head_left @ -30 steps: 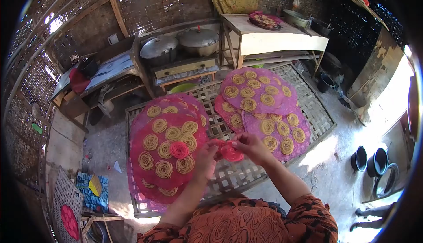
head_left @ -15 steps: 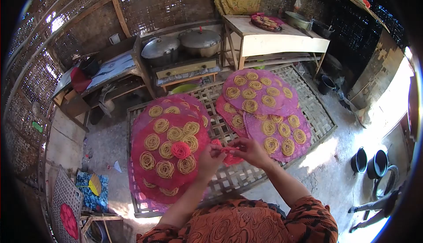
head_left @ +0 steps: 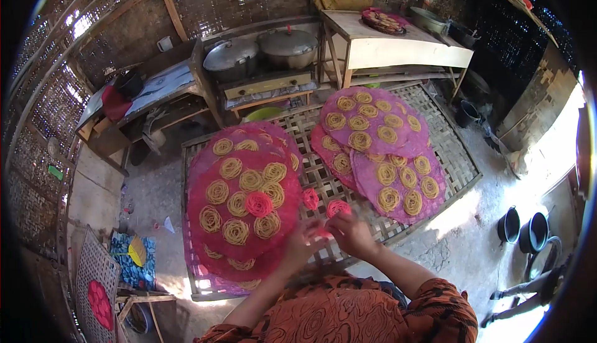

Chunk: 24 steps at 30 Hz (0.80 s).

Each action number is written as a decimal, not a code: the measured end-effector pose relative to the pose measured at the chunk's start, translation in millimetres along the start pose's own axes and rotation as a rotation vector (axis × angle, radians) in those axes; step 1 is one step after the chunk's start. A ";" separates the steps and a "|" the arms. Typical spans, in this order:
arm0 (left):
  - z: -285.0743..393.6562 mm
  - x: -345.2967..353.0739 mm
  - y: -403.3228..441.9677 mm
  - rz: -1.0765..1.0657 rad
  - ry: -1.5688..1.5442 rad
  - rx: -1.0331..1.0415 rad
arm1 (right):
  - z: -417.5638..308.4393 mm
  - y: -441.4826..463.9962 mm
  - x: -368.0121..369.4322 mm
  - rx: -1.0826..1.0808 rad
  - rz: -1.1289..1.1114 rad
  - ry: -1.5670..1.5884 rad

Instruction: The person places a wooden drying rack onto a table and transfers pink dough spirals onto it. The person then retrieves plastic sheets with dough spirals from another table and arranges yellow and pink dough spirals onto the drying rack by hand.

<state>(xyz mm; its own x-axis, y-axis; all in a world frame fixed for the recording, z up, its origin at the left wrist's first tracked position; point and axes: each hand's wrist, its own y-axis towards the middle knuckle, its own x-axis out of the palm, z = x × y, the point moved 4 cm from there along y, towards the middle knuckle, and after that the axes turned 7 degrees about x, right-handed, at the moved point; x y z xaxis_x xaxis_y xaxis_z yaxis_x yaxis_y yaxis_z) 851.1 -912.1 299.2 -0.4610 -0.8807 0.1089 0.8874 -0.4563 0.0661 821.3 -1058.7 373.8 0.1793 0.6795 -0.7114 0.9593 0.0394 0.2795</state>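
1. Nearest is the person's orange-and-black shirt [head_left: 336, 312], both forearms reaching forward from its sleeves.
2. The left hand [head_left: 303, 243] is blurred, close to some pink strands [head_left: 320, 230] that show between the two hands; whether its fingers grip them cannot be told.
3. The right hand [head_left: 353, 236] has its fingers bent and bunched narrowly beside those strands; whether they pinch anything cannot be told.
4. A pink coil [head_left: 339, 208] shows just beyond the right fingertips, and a smaller pink coil [head_left: 310, 199] lies to its left on the woven rack [head_left: 444, 134].
5. Left of the hands, red sheets [head_left: 208, 172] bear yellow coils [head_left: 217, 192] and another pink coil [head_left: 259, 204].
6. Farther right, overlapping purple sheets [head_left: 407, 147] carry more yellow coils.
7. Beyond the rack stand a stove [head_left: 267, 88] with two lidded pots [head_left: 288, 44] and a white-fronted table [head_left: 404, 54].
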 end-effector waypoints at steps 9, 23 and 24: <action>32.4 -17.7 -14.0 -0.166 -0.019 -0.160 | -17.7 20.5 5.3 -0.030 -0.378 0.335; -16.1 -55.2 -37.6 0.076 0.000 -0.253 | 84.1 108.6 95.4 -0.211 -0.240 -0.342; -17.3 -57.2 -37.5 0.074 0.023 -0.280 | 88.7 111.1 99.5 -0.208 -0.263 -0.319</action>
<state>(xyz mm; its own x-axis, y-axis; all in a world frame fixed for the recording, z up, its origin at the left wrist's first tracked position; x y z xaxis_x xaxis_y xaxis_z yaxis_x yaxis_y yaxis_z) 844.3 -846.9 273.4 -0.3971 -0.9142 0.0810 0.8880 -0.4051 -0.2177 965.0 -1051.7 276.9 0.0256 0.3683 -0.9293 0.9228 0.3487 0.1636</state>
